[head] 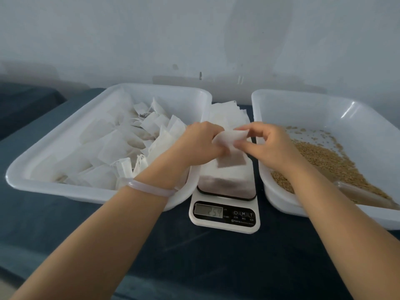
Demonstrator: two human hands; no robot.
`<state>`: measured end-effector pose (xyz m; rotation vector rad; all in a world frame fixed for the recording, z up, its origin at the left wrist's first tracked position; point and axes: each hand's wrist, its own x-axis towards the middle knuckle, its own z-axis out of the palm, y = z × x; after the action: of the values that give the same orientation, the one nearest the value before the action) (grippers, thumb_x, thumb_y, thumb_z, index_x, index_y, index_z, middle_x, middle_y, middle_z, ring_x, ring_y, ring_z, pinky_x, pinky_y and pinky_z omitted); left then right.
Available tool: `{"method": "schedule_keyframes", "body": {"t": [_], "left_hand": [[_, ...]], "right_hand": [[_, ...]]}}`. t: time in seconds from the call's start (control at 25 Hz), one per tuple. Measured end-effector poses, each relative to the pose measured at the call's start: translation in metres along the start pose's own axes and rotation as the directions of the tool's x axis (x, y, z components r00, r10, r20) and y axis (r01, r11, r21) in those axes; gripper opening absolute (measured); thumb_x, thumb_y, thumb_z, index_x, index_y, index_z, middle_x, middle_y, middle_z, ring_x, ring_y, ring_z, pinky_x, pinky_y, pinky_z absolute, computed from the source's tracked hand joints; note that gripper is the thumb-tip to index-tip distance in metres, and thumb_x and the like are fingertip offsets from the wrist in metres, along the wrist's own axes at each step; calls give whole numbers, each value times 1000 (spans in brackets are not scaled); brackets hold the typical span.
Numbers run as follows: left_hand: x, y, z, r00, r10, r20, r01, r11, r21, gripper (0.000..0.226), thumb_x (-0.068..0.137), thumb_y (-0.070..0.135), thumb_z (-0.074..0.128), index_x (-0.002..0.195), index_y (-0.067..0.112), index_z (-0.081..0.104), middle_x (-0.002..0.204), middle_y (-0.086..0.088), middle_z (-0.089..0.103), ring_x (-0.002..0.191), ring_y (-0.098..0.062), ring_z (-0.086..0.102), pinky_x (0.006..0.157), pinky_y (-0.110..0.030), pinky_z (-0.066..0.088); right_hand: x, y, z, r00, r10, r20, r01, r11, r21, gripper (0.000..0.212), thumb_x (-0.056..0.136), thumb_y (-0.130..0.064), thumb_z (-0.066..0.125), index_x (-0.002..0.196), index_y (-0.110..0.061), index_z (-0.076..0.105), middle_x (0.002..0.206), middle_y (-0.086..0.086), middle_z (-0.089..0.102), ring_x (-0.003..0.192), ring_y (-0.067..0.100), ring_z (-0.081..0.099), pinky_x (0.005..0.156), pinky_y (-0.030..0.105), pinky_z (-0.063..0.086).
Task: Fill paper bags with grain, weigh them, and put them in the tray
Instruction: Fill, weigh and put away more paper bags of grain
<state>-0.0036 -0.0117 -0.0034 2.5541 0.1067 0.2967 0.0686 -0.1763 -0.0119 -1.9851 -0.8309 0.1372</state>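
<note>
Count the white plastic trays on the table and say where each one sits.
2. One tray sits left of the scale, holding paper bags; the other tray sits right, holding grain.

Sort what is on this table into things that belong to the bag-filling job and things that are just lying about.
Belongs to the job:
paper bag, held by left hand and right hand
scale
stack of empty bags
grain tray with grain
tray of bags

Just lying about:
nothing that I can see
</note>
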Motion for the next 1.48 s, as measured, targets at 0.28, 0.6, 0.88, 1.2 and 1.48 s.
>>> {"method": "schedule_keyframes", "body": {"t": [0.28, 0.6, 0.88, 1.2, 1.48], "left_hand": [[6, -37, -56, 811, -419, -408, 335, 905, -262, 11, 74, 10, 62, 82, 3, 64, 72, -9, 65, 75, -27, 65, 65, -30, 53], [-3, -62, -41, 783, -572, 247, 603, 598, -528, 31, 78, -16, 55, 103, 1, 51, 120, -26, 51, 98, -39, 60, 73, -51, 57], [7, -53, -44, 835, -545, -73, 544, 799, 255, 57, 75, 25, 75, 121, 11, 46, 109, -8, 54, 97, -29, 60, 70, -34, 50], [86, 1, 27, 987, -56, 153, -22, 885, 466, 31, 93, 11, 45, 122, 7, 54, 127, -10, 56, 118, -26, 50, 96, -33, 40], [119, -4, 89, 936, -311, 163, 178, 820, 544, 24, 92, 10, 46, 110, 12, 61, 117, -6, 61, 110, -25, 58, 78, -30, 43]], "right_hand": [[3, 4, -1, 993, 59, -102, -55, 998, 40, 37, 75, -48, 69, 108, -31, 62, 93, -22, 66, 90, -19, 54, 75, 8, 32], [4, 7, 2, 996, 51, -69, -55, 996, -65, 36, 76, -45, 70, 107, -30, 62, 90, -22, 65, 90, -17, 50, 74, 7, 31], [6, 8, 3, 995, 36, -95, -41, 997, -58, 30, 79, -42, 69, 106, -29, 63, 86, -23, 63, 87, -16, 51, 71, 7, 32], [10, 14, 2, 988, 86, -128, -98, 990, -97, 24, 88, -22, 61, 112, -18, 63, 87, -18, 59, 93, 7, 57, 73, 13, 39], [11, 21, 6, 989, -17, -146, -11, 982, -186, 21, 86, -15, 58, 105, -20, 65, 82, -20, 50, 94, 4, 51, 81, 16, 39]]}}
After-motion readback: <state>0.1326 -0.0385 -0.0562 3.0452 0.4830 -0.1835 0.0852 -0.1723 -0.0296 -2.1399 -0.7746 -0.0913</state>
